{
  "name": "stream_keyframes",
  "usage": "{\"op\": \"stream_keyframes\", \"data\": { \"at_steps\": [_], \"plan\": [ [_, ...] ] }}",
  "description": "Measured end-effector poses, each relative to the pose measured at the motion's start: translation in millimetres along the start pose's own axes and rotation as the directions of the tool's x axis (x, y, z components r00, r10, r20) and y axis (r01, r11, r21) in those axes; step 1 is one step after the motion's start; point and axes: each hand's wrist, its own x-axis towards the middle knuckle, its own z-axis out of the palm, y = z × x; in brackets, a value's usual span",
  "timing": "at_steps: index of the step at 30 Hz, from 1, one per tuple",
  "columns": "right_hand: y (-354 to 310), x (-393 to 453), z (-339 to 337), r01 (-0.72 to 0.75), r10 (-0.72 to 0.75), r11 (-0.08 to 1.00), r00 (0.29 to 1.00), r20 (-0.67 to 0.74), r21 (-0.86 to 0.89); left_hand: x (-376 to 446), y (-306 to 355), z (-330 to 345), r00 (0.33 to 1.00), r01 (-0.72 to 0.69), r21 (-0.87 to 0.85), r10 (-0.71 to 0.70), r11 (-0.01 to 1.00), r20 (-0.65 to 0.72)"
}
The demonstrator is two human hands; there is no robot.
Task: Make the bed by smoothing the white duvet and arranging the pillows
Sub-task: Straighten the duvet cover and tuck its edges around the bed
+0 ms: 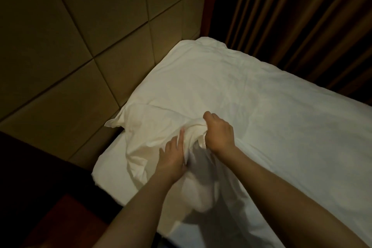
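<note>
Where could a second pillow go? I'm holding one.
Free: the flat duvet stretch between the right hand and the curtain. Crowded: the near corner by the padded headboard, where both hands, left hand included, bunch the pillow.

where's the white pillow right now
In the head view, the white fabric pillow lies left of centre at the bed's head corner, against the padded beige headboard, beside the left hand.
</note>
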Motion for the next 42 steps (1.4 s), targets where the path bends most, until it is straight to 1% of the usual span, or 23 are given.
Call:
{"op": "stream_keyframes", "data": {
  "at_steps": [1, 2, 3, 4, 6, 8, 10, 11, 13, 14, 17, 21, 24, 27, 30, 31, 32, 33, 34, 36, 37, 39, 42],
  "plan": [
    [1, 0, -1, -0.016, 0.016, 1.0, 1.0, -0.021, 0.026, 10, 4, -6, 0.998, 0.025, -0.038, -0.028, 0.999, -0.059],
    [2, 0, -2, -0.029, 0.031, 0.998, 0.998, -0.046, 0.057, 21, 5, -13, 0.994, 0.02, -0.025, -0.023, 0.999, -0.106],
    [3, -1, -1, -0.027, 0.033, 0.996, 0.997, -0.066, 0.087, 28, 5, -23, 0.993, -0.012, 0.066, 0.02, 0.998, -0.12],
    [2, 0, -1, -0.004, 0.012, 0.994, 0.997, -0.073, 0.112, 33, 2, -31, 0.991, -0.06, 0.196, 0.082, 0.979, -0.102],
    [-2, 1, 1, 0.12, -0.116, 0.986, 0.993, -0.037, 0.115, 34, -9, -50, 0.981, -0.188, 0.389, 0.195, 0.902, 0.021],
    [-8, 3, 3, 0.266, -0.265, 0.962, 0.964, -0.014, 0.057, 30, -23, -76, 0.955, -0.296, 0.483, 0.269, 0.824, 0.127],
    [-14, 10, -1, 0.332, -0.332, 0.943, 0.943, 0.003, 0.002, 35, -36, -114, 0.927, -0.369, 0.586, 0.332, 0.721, 0.175],
    [-16, 16, -4, 0.333, -0.333, 0.943, 0.943, -0.004, 0.002, 41, -39, -134, 0.915, -0.387, 0.647, 0.364, 0.657, 0.177],
    [-18, 32, -12, 0.268, -0.267, 0.963, 0.963, -0.025, 0.04, 57, -34, -168, 0.893, -0.399, 0.724, 0.419, 0.562, 0.166],
    [-16, 41, -17, 0.215, -0.214, 0.976, 0.977, -0.019, 0.046, 65, -26, -178, 0.888, -0.396, 0.737, 0.434, 0.547, 0.154],
    [8, 67, -32, 0.063, -0.063, 0.998, 0.997, -0.035, 0.01, 92, 7, -191, 0.885, -0.387, 0.734, 0.447, 0.558, 0.127],
    [54, 96, -43, -0.046, 0.041, 0.998, 0.992, -0.123, -0.04, 134, 51, -199, 0.854, -0.404, 0.738, 0.513, 0.541, 0.091],
    [87, 119, -58, -0.172, 0.166, 0.985, 0.956, -0.242, -0.005, 165, 84, -199, 0.825, -0.401, 0.708, 0.565, 0.581, 0.003],
    [114, 144, -71, -0.298, 0.299, 0.953, 0.893, -0.337, 0.056, 180, 99, -185, 0.755, -0.464, 0.615, 0.648, 0.637, -0.101],
    [130, 164, -64, -0.409, 0.42, 0.907, 0.849, -0.32, 0.104, 182, 75, -150, 0.653, -0.586, 0.588, 0.755, 0.558, -0.065],
    [130, 168, -54, -0.427, 0.437, 0.899, 0.853, -0.286, 0.1, 183, 64, -137, 0.652, -0.59, 0.599, 0.757, 0.542, -0.043],
    [129, 170, -39, -0.432, 0.439, 0.898, 0.865, -0.242, 0.081, 184, 55, -125, 0.679, -0.575, 0.604, 0.733, 0.553, -0.025],
    [126, 171, -23, -0.427, 0.428, 0.903, 0.883, -0.191, 0.047, 186, 47, -116, 0.725, -0.551, 0.59, 0.688, 0.59, -0.011],
    [123, 171, -6, -0.41, 0.407, 0.912, 0.904, -0.134, 0.002, 191, 39, -108, 0.787, -0.511, 0.573, 0.617, 0.64, 0.012],
    [118, 169, 31, -0.331, 0.33, 0.937, 0.944, -0.028, -0.115, 204, 24, -93, 0.904, -0.389, 0.567, 0.421, 0.726, 0.081],
    [117, 167, 49, -0.266, 0.275, 0.947, 0.961, 0.026, -0.182, 210, 19, -88, 0.937, -0.329, 0.571, 0.337, 0.752, 0.096],
    [116, 161, 84, -0.156, 0.19, 0.948, 0.977, 0.096, -0.279, 226, 9, -75, 0.97, -0.235, 0.572, 0.23, 0.786, 0.083],
    [115, 145, 127, -0.085, 0.116, 0.961, 0.988, 0.102, -0.263, 244, -2, -48, 0.987, -0.161, 0.518, 0.138, 0.84, 0.082]
  ]
}}
